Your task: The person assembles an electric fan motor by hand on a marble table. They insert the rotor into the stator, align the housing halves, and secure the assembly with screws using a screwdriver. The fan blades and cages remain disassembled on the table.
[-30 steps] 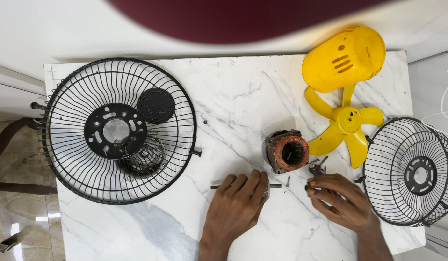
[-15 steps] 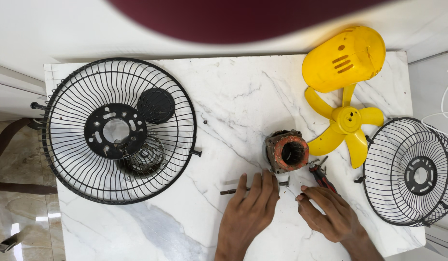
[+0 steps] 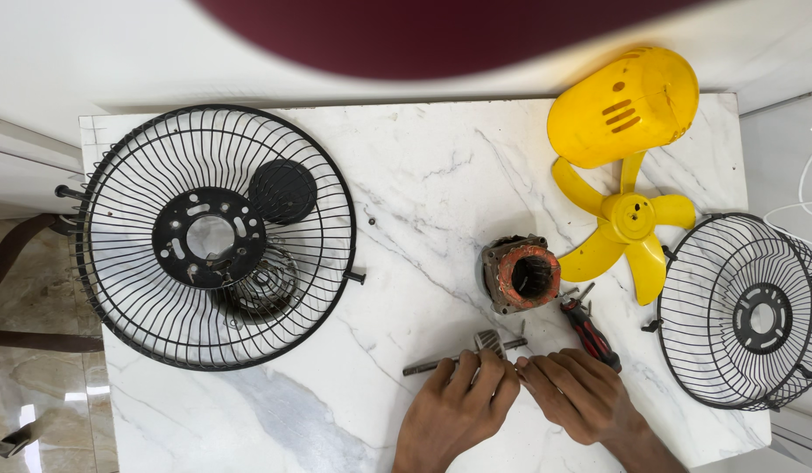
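A metal rotor shaft (image 3: 441, 361) with a small ribbed rotor (image 3: 488, 340) lies on the white marble table (image 3: 406, 175) near its front edge. My left hand (image 3: 458, 407) covers the shaft's middle, fingers curled over it. My right hand (image 3: 581, 396) rests palm down beside it, and its fingertips meet those of the left hand just below the rotor. I see nothing in the right hand. A red and black screwdriver (image 3: 590, 333) lies just beyond the right hand. The copper-wound motor stator (image 3: 520, 273) stands a little farther back.
A large black fan grille (image 3: 143, 289) with a round black cap (image 3: 283, 190) fills the table's left. A yellow fan blade (image 3: 629, 228) and yellow motor cover (image 3: 625, 105) lie at the back right. A second black grille (image 3: 748, 311) overhangs the right edge. A small screw (image 3: 371, 221) lies mid-table.
My left hand slid right along the shaft and my right hand moved left from the screwdriver, so the two hands now meet. The rotor has come into sight above the fingers.
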